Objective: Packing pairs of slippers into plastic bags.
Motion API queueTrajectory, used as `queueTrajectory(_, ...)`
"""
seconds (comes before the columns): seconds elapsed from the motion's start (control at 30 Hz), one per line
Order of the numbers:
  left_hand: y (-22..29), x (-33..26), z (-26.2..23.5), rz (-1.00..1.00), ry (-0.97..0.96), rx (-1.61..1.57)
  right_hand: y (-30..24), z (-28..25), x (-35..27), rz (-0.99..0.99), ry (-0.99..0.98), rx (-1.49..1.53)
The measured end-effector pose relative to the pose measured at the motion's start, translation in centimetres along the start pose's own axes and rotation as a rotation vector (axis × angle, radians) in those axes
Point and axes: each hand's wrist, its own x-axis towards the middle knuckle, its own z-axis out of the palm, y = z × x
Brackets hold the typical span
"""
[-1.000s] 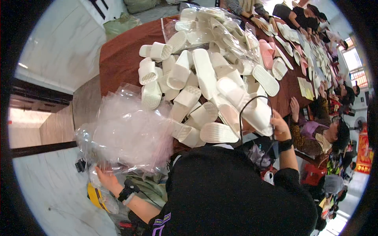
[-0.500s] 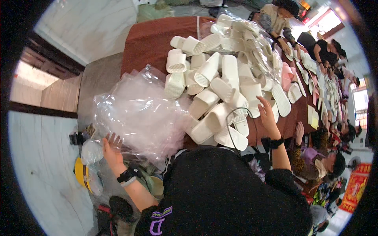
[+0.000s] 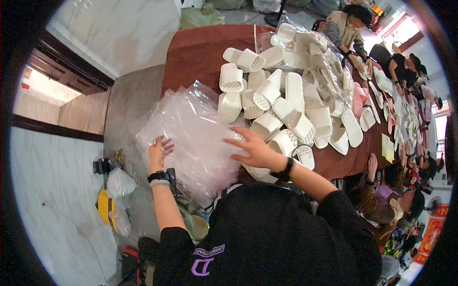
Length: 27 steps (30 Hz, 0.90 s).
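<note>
A stack of clear plastic bags lies on the left part of the brown-covered table, spread unevenly. At the stack's left edge is my left hand, its fingers apart and slightly bent against the plastic. My right hand reaches over the right edge of the bags with its fingers spread; no object shows in it. Beside the bags, to the right, a pile of white slippers spreads across the table. My right forearm and hand cover several of the nearest slippers.
The brown tablecloth shows behind the bags. Pink slippers and a yellow paper pad lie to the right. Other people work along the table, one person at the far right corner. A yellow helmet-like object stands low at left.
My right hand has come left from over the slippers to the right edge of the bags. My left hand has moved up and right to their left edge. The view has shifted slightly.
</note>
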Motion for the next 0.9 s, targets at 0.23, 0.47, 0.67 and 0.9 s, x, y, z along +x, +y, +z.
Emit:
queueTrajectory(0.23, -4.4, 4.7, 1.5, 0.052, 0.046, -0.13, 5.7, 11.0, 3.1, 0.207, -0.509, -0.357)
queueTrajectory(0.47, -7.4, 5.9, -7.4, 0.317, 0.373, 0.119, 5.1, 15.0, 4.9, 0.143, -0.611, -0.28)
queueTrajectory(0.67, -4.1, -2.8, 5.6, 0.817, 0.086, 1.229, 5.6, 12.9, 5.0, 0.181, -0.644, -0.232)
queueTrajectory(0.9, -11.0, -4.2, 7.8, 0.302, -0.097, 1.519, 10.0, -4.3, 0.3, 0.075, -0.221, 0.224)
